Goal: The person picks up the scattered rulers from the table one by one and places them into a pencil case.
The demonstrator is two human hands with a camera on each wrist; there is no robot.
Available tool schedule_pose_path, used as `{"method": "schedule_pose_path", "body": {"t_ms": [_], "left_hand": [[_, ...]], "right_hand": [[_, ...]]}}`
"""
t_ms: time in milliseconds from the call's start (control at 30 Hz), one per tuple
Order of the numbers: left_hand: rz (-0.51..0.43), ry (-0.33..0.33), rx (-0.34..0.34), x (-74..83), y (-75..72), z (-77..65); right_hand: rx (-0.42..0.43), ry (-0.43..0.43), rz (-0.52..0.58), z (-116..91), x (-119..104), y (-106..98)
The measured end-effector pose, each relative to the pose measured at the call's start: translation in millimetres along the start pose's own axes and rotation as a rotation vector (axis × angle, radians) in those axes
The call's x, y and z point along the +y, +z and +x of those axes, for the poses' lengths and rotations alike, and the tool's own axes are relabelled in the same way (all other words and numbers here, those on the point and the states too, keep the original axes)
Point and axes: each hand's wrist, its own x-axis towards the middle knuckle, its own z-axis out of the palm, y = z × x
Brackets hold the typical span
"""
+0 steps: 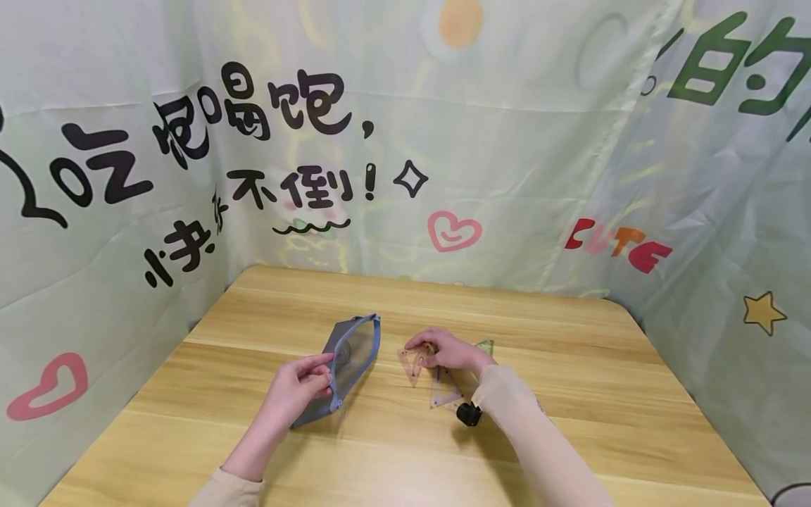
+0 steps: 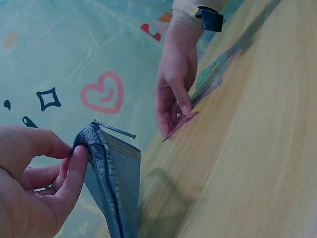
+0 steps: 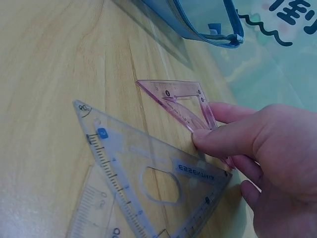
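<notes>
My left hand (image 1: 294, 387) pinches the edge of a blue-grey zippered pouch (image 2: 119, 168), its mouth gaping toward the right in the head view. Between thumb and fingers, my right hand (image 3: 267, 148) grips a small pink transparent set square (image 3: 171, 96), tilted just over the table. Beside that hand lies a larger clear set square (image 3: 153, 183) with blue markings. It overlaps a clear ruler (image 3: 91, 203) in the right wrist view. A green transparent piece (image 1: 486, 346) pokes out behind my right wrist, mostly hidden by it.
All of this is on a light wooden table (image 1: 253, 317). A printed cloth (image 1: 393, 141) with lettering and hearts hangs around its back and sides. A small black device (image 1: 469, 414) sits at my right wrist.
</notes>
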Motion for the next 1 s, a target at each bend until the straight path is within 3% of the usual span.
{"method": "schedule_pose_path", "body": {"t_ms": [1000], "left_hand": [[0.012, 0.000, 0.005, 2.6, -0.6, -2.1]], "right_hand": [[0.016, 0.000, -0.016, 0.4, -0.8, -1.7]]}}
